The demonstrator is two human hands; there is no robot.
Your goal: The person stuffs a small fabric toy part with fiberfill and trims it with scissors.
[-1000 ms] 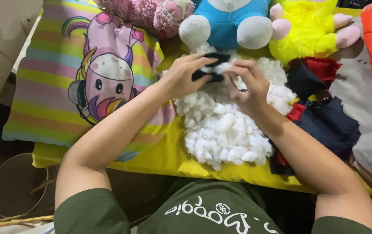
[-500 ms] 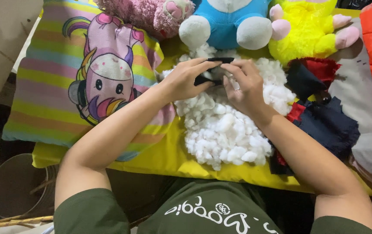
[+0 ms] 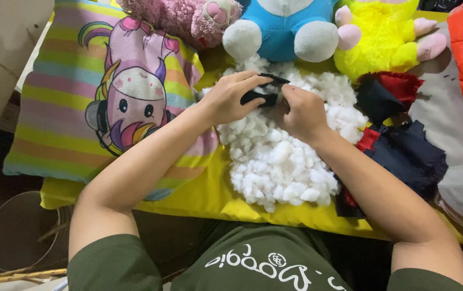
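At the lower left, below the work surface, stands a round pale bucket (image 3: 18, 234); what it holds cannot be told. The surface is a bright yellow cloth (image 3: 210, 191). On its left lies a striped pastel cushion with a cartoon unicorn (image 3: 107, 102), and along the far edge sit a fluffy pink plush toy (image 3: 180, 19), a blue and white plush toy (image 3: 285, 29) and a yellow plush toy with pink paws (image 3: 379, 40). A loose heap of white fibre stuffing (image 3: 282, 159) fills the middle, with dark navy and red fabric scraps (image 3: 401, 145) just to its right. Above the heap's far end, the left hand (image 3: 231, 99) pinches a small black fabric piece (image 3: 261, 94), fingers closed on its left side, while the right hand (image 3: 301, 110) is curled against its right end, touching it.
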